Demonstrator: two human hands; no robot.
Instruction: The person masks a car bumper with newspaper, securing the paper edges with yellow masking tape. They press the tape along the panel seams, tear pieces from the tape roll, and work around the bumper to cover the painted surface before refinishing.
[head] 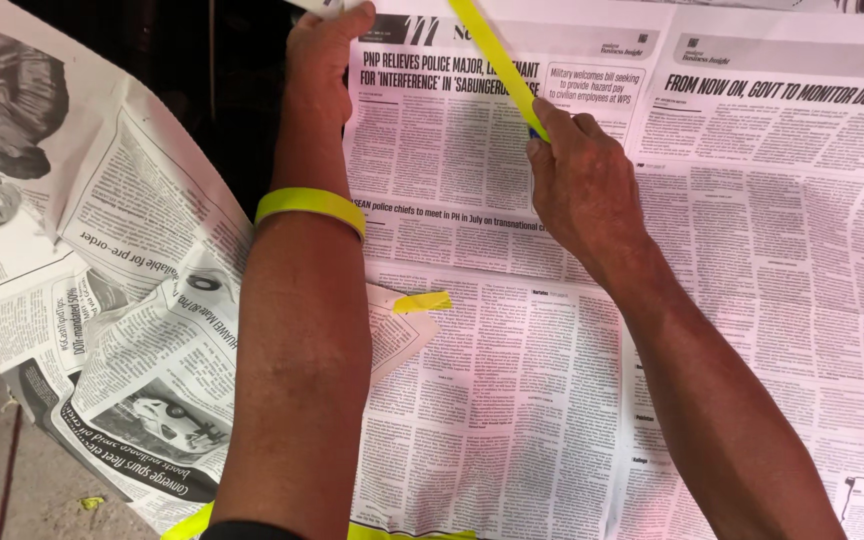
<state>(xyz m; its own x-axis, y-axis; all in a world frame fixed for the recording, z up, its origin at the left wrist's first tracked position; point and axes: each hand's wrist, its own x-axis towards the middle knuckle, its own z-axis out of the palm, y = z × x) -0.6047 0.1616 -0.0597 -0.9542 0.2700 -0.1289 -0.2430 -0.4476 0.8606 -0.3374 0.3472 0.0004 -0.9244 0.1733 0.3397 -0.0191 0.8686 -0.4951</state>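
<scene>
Head view had you up close to a big newspaper sheet (552, 380) spread flat over some surface, with more crumpled newspaper (122, 300) hanging loose off to the left. Your right hand (582, 180) was pinching a strip of yellow tape (497, 60) between thumb and fingertips, the strip running up and away toward the top edge of the frame, with the hand resting against the sheet. Your left hand (320, 60) was up near the sheet's top left corner, fingers curled and pressed there; I couldn't tell whether it was gripping the edge or just holding it flat. You also had a yellow band (310, 205) round the left forearm, and a short torn bit of tape (422, 301) was stuck on the paper just beside that arm. My take on handling: that tape looked thin, light and floppy, likely to fold back and stick to itself, so pinching it near the end like you did seemed right. The newsprint looked flimsy and easy to tear, so press, don't tug.
</scene>
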